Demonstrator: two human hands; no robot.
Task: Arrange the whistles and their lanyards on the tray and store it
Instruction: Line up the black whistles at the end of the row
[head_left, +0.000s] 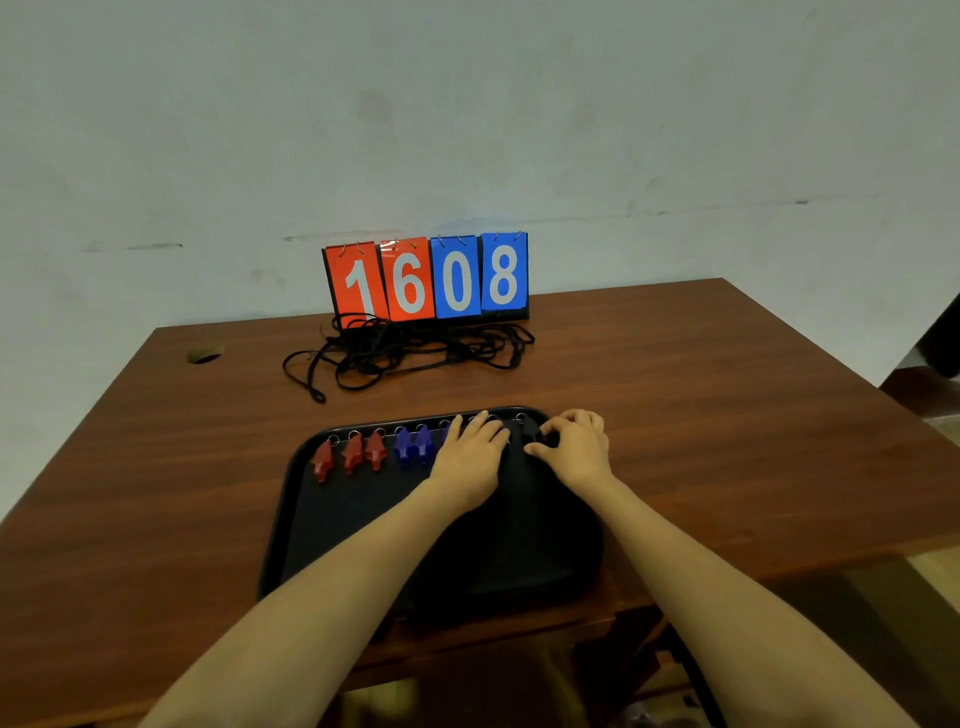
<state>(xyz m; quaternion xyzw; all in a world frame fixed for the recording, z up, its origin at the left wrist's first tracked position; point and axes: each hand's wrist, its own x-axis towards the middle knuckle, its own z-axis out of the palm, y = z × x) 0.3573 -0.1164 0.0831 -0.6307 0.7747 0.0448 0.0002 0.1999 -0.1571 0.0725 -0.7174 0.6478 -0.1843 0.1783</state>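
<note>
a: far left of the wooden table (675, 374), small round hole (205, 355) near the back edge. anything else over there?

b: nope. next along, black tray (296, 519) at the front edge, sticking out a bit past it. row of whistles along the far rim, key rings pointing away.

a: colours l to r?

b: three red whistles (351, 454), then two blue whistles (414, 443), maybe a 3rd blue half hidden under the left hand (470, 457). then black whistles (532, 434) at the right end, hard to count, dark on dark.

a: and the hands?

b: left hand flat, fingers spread, resting palm down on the row just right of the blue ones, not gripping anything afaict. right hand (574, 447) just beside it, fingers curled in, pinching a black whistle at the tray's far right corner.

a: lanyards?

b: black lanyards (410, 351) in a tangled heap behind the tray, well apart from it, right in front of the flip scoreboard (431, 278) reading 16 in red, 08 in blue, by the wall (467, 104).
</note>
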